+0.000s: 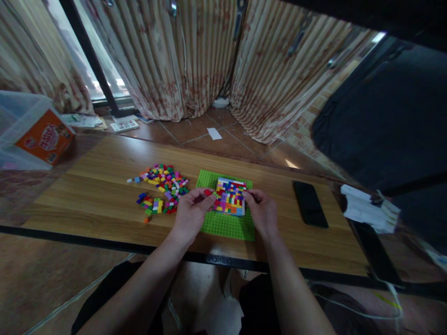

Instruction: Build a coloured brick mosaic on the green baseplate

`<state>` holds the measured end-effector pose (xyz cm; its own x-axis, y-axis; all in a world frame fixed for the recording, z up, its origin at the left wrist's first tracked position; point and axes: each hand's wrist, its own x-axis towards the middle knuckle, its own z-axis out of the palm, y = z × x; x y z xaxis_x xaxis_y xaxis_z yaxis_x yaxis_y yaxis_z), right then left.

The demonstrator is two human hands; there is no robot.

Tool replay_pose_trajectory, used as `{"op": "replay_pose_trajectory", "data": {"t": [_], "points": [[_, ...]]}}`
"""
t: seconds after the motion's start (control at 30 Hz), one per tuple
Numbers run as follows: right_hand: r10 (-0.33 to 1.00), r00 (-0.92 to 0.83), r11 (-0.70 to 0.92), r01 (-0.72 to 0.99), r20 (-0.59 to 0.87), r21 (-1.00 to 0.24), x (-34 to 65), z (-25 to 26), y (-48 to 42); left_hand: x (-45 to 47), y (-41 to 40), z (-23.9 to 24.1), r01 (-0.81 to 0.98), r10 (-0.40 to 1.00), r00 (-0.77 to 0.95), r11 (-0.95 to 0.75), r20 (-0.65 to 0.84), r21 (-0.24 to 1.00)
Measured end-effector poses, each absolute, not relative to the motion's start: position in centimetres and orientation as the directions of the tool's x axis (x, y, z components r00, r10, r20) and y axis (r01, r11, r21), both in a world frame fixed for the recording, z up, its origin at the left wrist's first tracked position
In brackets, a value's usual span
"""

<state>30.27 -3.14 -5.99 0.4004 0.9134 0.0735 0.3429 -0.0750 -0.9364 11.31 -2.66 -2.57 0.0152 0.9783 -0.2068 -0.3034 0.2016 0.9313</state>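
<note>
On the wooden table lies a green studded baseplate (pixel 228 229), carrying a square block of many-coloured toy bricks (pixel 230 197) with a pale border. My left hand (pixel 192 204) is at the block's left side, thumb and forefinger pinched on a small red brick (pixel 207 191). At the opposite side, my right hand (pixel 261 209) has its fingertips closed at the upper right edge of the block. Whether a small piece sits between those fingertips is hidden. Left of my left hand spreads a heap of loose coloured bricks (pixel 167 181).
A black phone (pixel 310 204) lies right of the baseplate, and crumpled white papers (pixel 370 209) are beyond the table's right end. At far left stands a clear plastic bin (pixel 28 125) with an orange label. Striped curtains (pixel 167 60) hang behind the table.
</note>
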Motion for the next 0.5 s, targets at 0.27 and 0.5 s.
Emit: {"op": "replay_pose_trajectory", "data": {"t": [0.27,0.5], "points": [[0.911,0.406,-0.062,0.301,0.069,-0.951,30.08,-6.44,-3.17,11.48,-2.75,-2.71,-0.314,0.976,0.022,0.212,-0.216,0.925],[0.922,0.38,-0.064,0.331,0.071,-0.941,29.89,-6.58,-3.34,11.55,-2.79,-2.81,-0.317,0.973,0.058,0.229,-0.222,0.92]]}}
